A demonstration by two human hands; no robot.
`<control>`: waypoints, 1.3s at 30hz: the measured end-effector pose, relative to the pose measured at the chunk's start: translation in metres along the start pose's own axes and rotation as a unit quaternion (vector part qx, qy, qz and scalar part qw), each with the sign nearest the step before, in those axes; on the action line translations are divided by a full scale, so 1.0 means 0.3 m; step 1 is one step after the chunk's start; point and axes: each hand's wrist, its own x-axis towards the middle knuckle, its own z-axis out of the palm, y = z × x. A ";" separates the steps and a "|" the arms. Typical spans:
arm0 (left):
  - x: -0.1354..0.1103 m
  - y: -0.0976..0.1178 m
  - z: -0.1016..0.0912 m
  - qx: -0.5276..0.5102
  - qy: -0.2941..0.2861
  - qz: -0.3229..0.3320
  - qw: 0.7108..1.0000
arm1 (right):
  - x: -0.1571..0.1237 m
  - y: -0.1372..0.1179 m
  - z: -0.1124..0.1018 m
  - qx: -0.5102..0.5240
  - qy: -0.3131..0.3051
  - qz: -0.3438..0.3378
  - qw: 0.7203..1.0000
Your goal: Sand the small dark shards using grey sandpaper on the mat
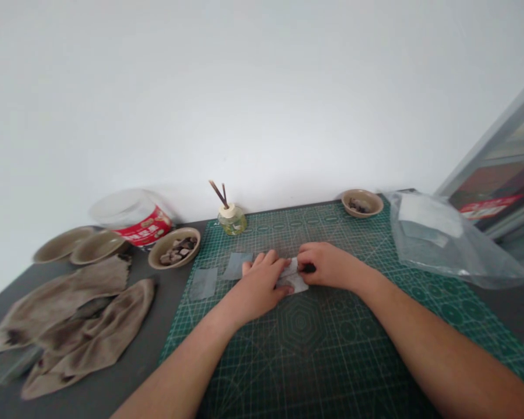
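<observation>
Pressing one sheet (292, 277), left hand (257, 283), right hand (329, 266)

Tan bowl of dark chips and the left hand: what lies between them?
Two grey translucent sheets on the green cutting mat, in the head view.

Stained cloths (72, 323) lie on the grey table (140, 361) near two empty tan bowls (98, 247).
</observation>
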 end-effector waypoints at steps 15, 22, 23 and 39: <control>0.000 -0.003 -0.003 -0.007 0.001 0.004 1.000 | 0.002 0.005 -0.009 -0.001 -0.002 0.007 1.000; 0.001 0.001 -0.008 -0.012 -0.004 0.000 1.000 | 0.010 -0.002 0.004 0.009 0.004 0.001 1.000; 0.001 0.001 -0.009 -0.012 -0.005 -0.001 1.000 | 0.011 -0.003 0.006 0.001 0.015 0.012 1.000; 0.002 0.013 -0.021 -0.013 -0.019 -0.014 1.000 | 0.020 -0.009 0.022 -0.018 0.029 0.000 0.999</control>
